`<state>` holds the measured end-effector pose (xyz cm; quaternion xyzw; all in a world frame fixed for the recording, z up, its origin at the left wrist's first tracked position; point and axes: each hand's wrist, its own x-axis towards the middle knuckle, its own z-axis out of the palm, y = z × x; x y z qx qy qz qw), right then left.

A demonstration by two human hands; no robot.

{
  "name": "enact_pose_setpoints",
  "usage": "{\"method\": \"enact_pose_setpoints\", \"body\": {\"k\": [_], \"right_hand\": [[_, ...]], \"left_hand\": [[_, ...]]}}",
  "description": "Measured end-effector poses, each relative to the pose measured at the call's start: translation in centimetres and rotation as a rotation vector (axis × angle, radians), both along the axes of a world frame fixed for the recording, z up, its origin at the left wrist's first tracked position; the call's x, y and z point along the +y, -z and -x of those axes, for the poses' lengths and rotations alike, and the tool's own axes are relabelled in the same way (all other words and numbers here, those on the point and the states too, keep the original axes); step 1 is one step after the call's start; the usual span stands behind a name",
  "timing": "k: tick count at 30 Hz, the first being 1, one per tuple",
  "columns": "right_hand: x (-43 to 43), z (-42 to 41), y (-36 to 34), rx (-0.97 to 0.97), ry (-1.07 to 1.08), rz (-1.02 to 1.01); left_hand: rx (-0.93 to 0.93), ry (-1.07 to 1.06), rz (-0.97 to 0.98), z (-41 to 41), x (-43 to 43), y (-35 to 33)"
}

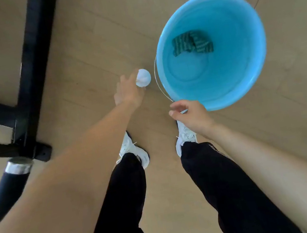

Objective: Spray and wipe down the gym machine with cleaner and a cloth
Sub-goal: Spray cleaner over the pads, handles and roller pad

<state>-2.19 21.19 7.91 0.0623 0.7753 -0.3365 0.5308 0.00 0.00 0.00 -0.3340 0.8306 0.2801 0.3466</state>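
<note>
A light blue bucket (247, 71) stands on the wooden floor in front of my feet. A green striped cloth (192, 44) lies inside it against the far wall. My right hand (191, 115) is pinched on the bucket's thin wire handle (160, 86) at the near rim. Left of the bucket is a round white bottle (143, 77), seen from above. My left hand (127, 91) reaches down to the bottle with its thumb and fingers closed against its side. The bottle's lower part is hidden.
The gym machine's black frame (36, 61) runs diagonally along the left, with a foot plate (42, 151) on the floor. A black bar with a chrome end (18, 165) sticks out at lower left. My white shoes (134, 152) stand just behind the bucket.
</note>
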Motion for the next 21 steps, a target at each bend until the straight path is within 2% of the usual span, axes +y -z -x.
{"method": "enact_pose_setpoints", "body": {"k": [4,10,16,21], "right_hand": [[0.6,-1.0,0.9,-0.063,0.037,-0.029],[-0.2,-0.7,-1.8,-0.091,0.081,-0.024],[-2.7,0.4,-10.4,-0.082,-0.044,0.041],[-4.4,0.8,-18.5,-0.126,-0.279,0.136]], "left_hand": [[-0.073,0.131,0.008,0.5,-0.7,1.0],[-0.072,-0.032,-0.082,-2.6,-0.8,-3.4],[0.033,-0.344,-0.293,-7.3,-1.0,-13.9],[0.112,-0.454,-0.448,-8.0,-1.3,-26.4]]}}
